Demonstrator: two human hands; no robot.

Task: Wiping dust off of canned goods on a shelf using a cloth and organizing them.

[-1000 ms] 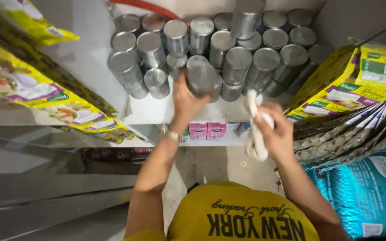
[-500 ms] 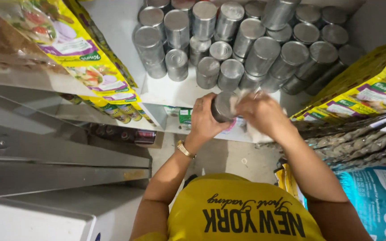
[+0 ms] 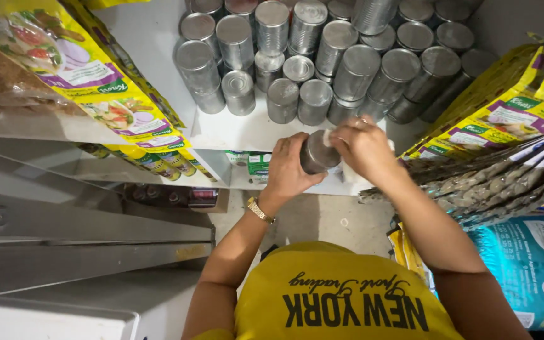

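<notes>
My left hand [image 3: 286, 169] grips an unlabelled silver tin can [image 3: 318, 153] in front of the white shelf [image 3: 234, 133]. My right hand [image 3: 361, 147] presses a white cloth [image 3: 327, 137] against the can's top and side. Both hands are close together just below the shelf's front edge. Behind them, several bare metal cans [image 3: 322, 56] stand stacked in rows on the shelf.
Yellow printed food packets [image 3: 99, 82] hang along the left shelf side. More yellow packets [image 3: 505, 107] and grey sachets [image 3: 505, 182] are at the right, above a teal bag [image 3: 530, 264]. A grey metal shelf [image 3: 64, 226] juts out at lower left.
My left hand took a can off the stack and brought it down in front of the shelf. My right hand with the cloth moved over to it and now rubs it.
</notes>
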